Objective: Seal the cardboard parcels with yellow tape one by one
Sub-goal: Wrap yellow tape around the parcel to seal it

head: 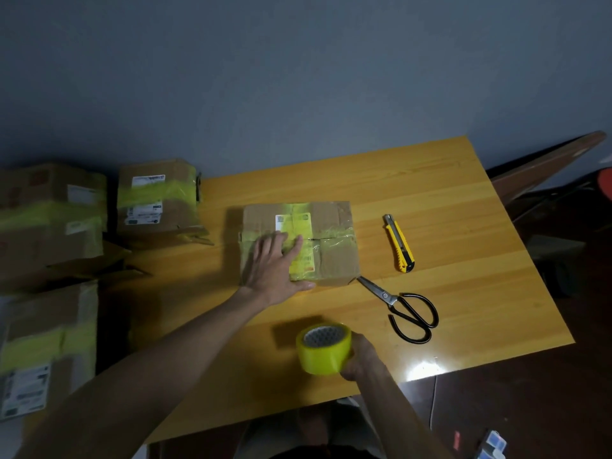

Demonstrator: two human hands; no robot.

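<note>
Pressing parcel [335,258], left hand [275,270] fingers spread — right hand [362,359] grips tape roll [323,356] near table [447,200] edge.

No word or number can be read anywhere. The cardboard parcel [334,260] on the table [447,200] carries a white shipping label [293,222] under yellow tape, and its print is only a blur. The taped parcel at the far left edge [175,220] bears 2 white labels, an upper label [148,181] and a lower label [144,213], both illegible. The stacked parcels [43,250] and the nearest left parcel [49,313] also show printed labels, too blurred to read.
</note>
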